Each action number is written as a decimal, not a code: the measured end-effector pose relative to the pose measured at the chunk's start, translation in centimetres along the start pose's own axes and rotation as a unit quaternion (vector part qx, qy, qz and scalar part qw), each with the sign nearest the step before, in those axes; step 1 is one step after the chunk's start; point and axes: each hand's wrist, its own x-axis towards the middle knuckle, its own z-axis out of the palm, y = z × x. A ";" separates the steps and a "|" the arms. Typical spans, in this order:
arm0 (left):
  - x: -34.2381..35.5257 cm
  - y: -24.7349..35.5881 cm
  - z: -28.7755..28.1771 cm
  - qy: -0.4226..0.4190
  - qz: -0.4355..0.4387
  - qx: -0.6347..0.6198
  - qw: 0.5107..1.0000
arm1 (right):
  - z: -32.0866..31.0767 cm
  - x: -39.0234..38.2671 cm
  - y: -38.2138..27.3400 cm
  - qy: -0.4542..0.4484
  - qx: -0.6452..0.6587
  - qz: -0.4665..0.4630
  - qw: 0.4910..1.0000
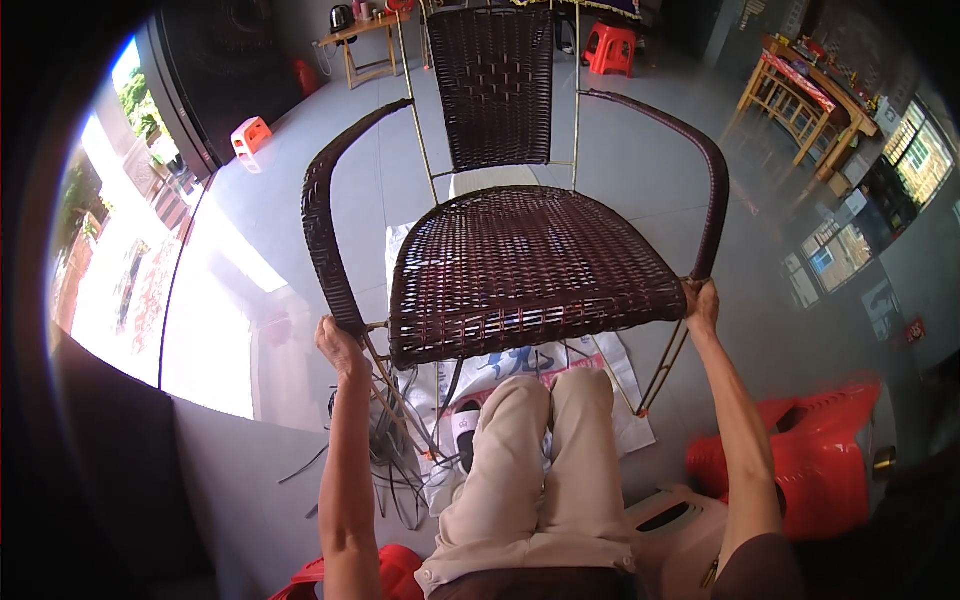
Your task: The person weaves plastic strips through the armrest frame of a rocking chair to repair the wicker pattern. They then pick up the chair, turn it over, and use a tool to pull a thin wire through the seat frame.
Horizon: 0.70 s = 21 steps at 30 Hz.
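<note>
A dark brown woven wicker armchair (530,255) faces me, its backrest (495,90) at the far side and bare metal rods along its frame. My left hand (340,347) is closed round the chair's frame below the front end of the left armrest (325,225). On the other side, my right hand (702,305) grips the frame under the front of the right armrest (712,175). Fingers of both hands are partly hidden behind the frame. Beneath the chair lies a white printed sheet (625,425), with the thin metal legs above it.
Loose dark strips (395,470) lie tangled on the floor by my left foot. Red plastic stools (800,450) are close at my right. Farther off are a small orange stool (250,135), a red stool (610,48) and wooden tables (810,95). Bright doorway (130,250) at left.
</note>
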 end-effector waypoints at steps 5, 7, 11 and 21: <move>1.6 1.0 -1.5 -0.027 0.055 0.004 0.998 | -0.5 -1.6 -1.4 -0.005 -0.008 -0.014 1.000; 0.4 2.8 -1.2 -0.024 0.000 0.001 1.000 | -1.7 -1.9 -3.1 -0.004 -0.060 0.025 0.998; -1.0 3.7 -0.8 -0.058 -0.014 -0.011 0.998 | -3.5 -0.5 -2.6 -0.008 -0.063 0.006 0.998; 0.0 2.6 -0.7 -0.059 0.048 0.026 0.997 | -3.3 -0.2 -2.7 0.001 -0.108 0.019 0.994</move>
